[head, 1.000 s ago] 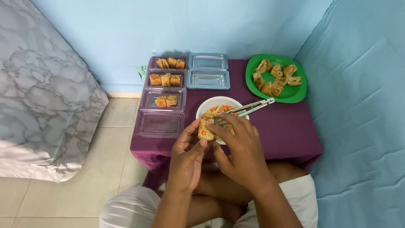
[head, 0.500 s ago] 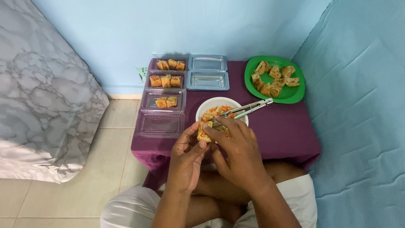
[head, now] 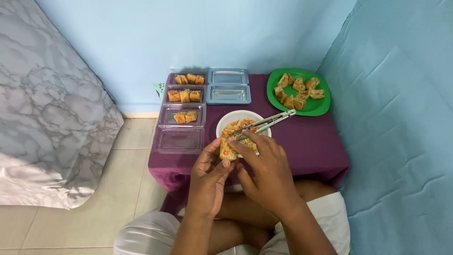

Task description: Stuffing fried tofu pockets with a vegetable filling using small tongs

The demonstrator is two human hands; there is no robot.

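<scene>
Golden stuffed tofu pocket point(head: 227, 149) | pinched in left hand point(head: 207, 182) over white bowl's point(head: 225, 123) near rim | right hand point(head: 269, 172) pressing filling in | metal tongs point(head: 269, 121) idle | overpacked, it may split.

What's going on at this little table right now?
A seated person is working over a small table with a purple cloth. The left hand holds a fried pastry pocket while the right hand grips metal tongs over a white bowl of shredded orange filling. More pockets sit on a green plate. Clear plastic trays at the left hold several filled pieces; the nearest one looks empty.
</scene>
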